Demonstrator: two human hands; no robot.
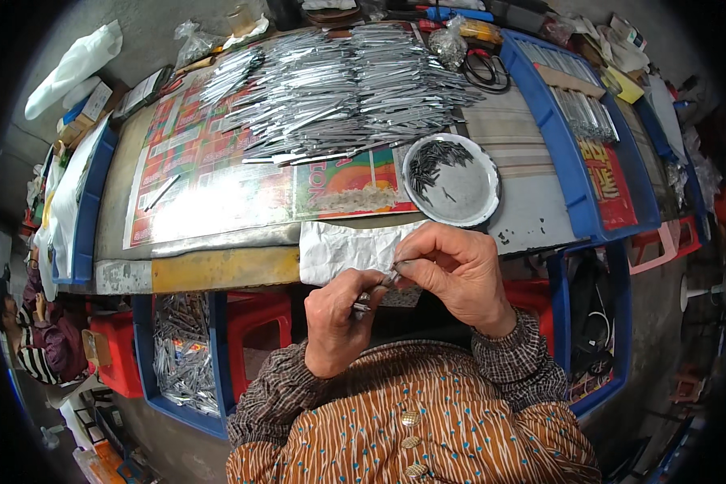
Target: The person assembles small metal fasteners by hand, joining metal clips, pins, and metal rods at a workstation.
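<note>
My left hand point(340, 323) grips a thin silver metal stick point(371, 294) close to my chest. My right hand point(458, 273) pinches a small dark piece at the stick's upper end, and the fingertips of both hands meet there. Just beyond the hands a crumpled white paper point(339, 246) hangs over the table's front edge. A round metal dish point(468, 194) with several small dark pins stands behind my right hand. A big heap of silver metal sticks point(339, 89) covers the far half of the table.
Printed colourful sheets point(210, 177) line the table top. A blue crate point(149, 355) with finished silver pieces stands at lower left beside a red stool point(254, 319). A blue tray point(569, 153) with more sticks lies at right. Black scissors point(486, 68) lie far right. Another person point(40, 339) sits at left.
</note>
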